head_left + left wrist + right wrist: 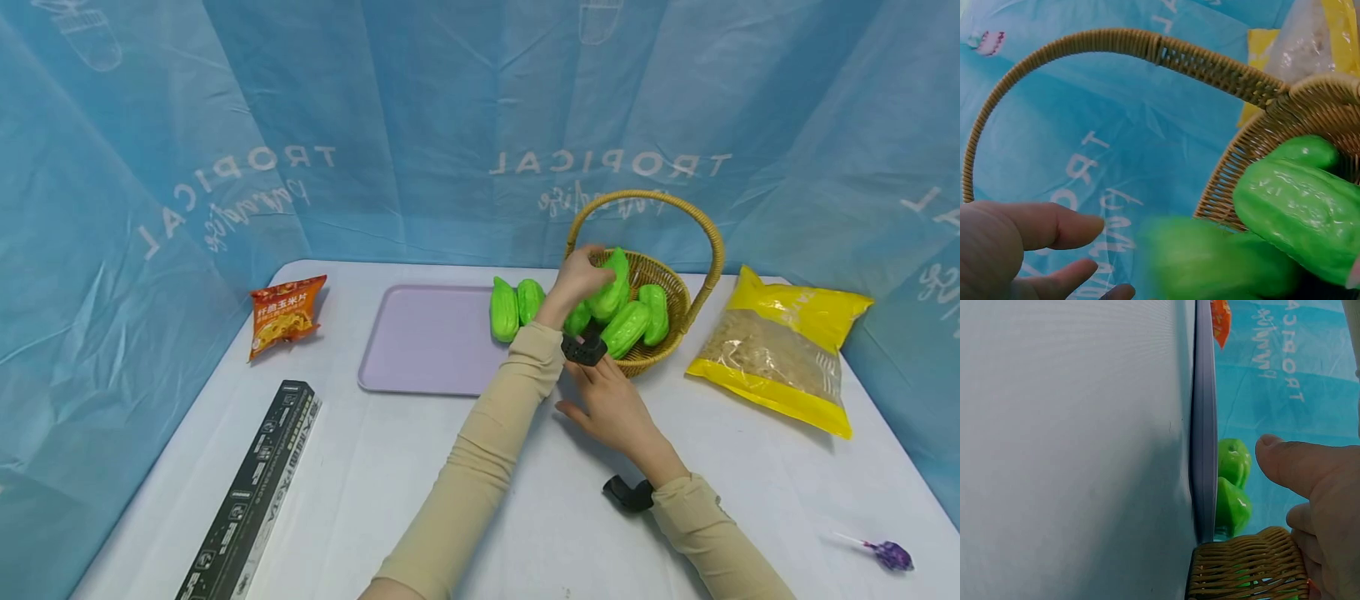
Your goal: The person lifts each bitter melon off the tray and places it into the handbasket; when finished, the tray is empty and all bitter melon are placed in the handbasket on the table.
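Several glossy green bitter melons lie in a brown wicker basket with a tall arched handle. My left hand is over the basket's left rim, right beside an upright bitter melon. In the left wrist view its thumb and fingers are spread apart, and a motion-blurred bitter melon shows just past the fingertips. My right hand rests against the basket's near left side, thumb held out; in the right wrist view its fingers touch the wicker wall. Two more bitter melons lie left of the basket.
A lilac tray lies left of the basket, under the two loose bitter melons. An orange snack bag and a long black box are at the left. A yellow bag and a purple lollipop are at the right.
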### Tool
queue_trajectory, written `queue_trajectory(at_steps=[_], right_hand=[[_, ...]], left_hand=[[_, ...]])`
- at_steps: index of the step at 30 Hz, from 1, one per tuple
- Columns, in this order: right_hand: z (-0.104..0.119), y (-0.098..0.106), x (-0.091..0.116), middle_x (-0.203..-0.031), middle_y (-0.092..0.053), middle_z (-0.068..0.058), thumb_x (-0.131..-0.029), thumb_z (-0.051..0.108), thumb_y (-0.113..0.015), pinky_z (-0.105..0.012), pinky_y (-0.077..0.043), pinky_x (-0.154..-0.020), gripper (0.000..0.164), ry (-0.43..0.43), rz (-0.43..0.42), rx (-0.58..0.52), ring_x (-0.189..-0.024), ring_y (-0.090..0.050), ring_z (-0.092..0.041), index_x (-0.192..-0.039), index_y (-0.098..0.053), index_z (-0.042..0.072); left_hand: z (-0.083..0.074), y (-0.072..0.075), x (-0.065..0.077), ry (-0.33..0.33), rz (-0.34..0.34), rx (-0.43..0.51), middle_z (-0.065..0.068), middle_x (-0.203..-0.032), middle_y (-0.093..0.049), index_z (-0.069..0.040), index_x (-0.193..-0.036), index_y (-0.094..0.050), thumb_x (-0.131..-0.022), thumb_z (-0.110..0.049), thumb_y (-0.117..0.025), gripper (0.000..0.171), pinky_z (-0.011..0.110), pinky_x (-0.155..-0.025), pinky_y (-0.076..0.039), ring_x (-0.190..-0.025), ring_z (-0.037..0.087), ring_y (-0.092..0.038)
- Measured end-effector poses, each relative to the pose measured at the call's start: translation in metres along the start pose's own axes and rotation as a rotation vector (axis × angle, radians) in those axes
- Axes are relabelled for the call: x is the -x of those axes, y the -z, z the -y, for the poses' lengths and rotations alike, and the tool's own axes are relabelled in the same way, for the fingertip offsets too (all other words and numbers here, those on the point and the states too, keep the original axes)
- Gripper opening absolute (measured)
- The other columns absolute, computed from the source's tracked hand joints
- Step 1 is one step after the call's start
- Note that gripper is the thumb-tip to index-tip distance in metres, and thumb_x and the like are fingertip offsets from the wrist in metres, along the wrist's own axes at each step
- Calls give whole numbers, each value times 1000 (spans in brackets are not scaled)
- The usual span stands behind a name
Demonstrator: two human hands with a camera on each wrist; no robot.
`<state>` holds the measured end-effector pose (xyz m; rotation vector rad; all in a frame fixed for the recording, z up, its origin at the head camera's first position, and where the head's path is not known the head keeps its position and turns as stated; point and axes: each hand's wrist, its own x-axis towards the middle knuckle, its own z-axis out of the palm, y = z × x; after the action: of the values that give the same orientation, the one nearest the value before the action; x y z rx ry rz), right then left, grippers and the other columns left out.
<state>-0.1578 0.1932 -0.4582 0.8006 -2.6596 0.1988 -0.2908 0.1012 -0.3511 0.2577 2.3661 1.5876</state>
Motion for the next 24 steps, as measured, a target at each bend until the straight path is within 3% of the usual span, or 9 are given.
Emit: queue_trajectory(at_steps=[2,6,10,19,24], right_hand=[[0,0,0,-142,-49,-24,-82,37,-76,-51,-30,-116,71,6,-6,-2,-137,-41,-38,-138,-51,2],[0,0,0,-147,-44,-25,-82,35,-76,-49,-28,-116,70,14,-9,-3,-138,-39,-38,-138,-51,1],[0,-1,0,-148,-42,-23,-83,37,-76,-49,-28,-117,68,7,4,6,-140,-38,-36,-136,-53,0],[0,-1,0,-137,-54,-24,-83,38,-76,-50,-29,-116,65,3,1,-2,-134,-45,-40,-131,-56,0],[2,2,0,-146,-46,-23,-87,40,-71,-48,-25,-119,68,-30,60,-6,-140,-38,-37,-137,-51,-2]], left_hand=[[2,-1,-1,5,-14,-18,10,-140,-53,-18,-146,-43,-97,-16,-57,52,27,-57,-36,-62,11,-41],[3,1,0,-4,-25,-37,10,-141,-52,-18,-146,-45,-98,-21,-58,50,30,-71,-47,-91,17,-58],[0,5,4,-26,-18,-18,10,-142,-51,-18,-145,-46,-98,-24,-57,49,37,-89,-51,-119,25,-56],[-10,28,23,-129,-25,80,10,-143,-50,-16,-143,-47,-100,-22,-54,44,37,-92,-49,-124,26,-54],[-9,44,28,-136,-71,173,10,-142,-50,-17,-146,-44,-100,-21,-54,47,42,-99,-47,-129,25,-50]])
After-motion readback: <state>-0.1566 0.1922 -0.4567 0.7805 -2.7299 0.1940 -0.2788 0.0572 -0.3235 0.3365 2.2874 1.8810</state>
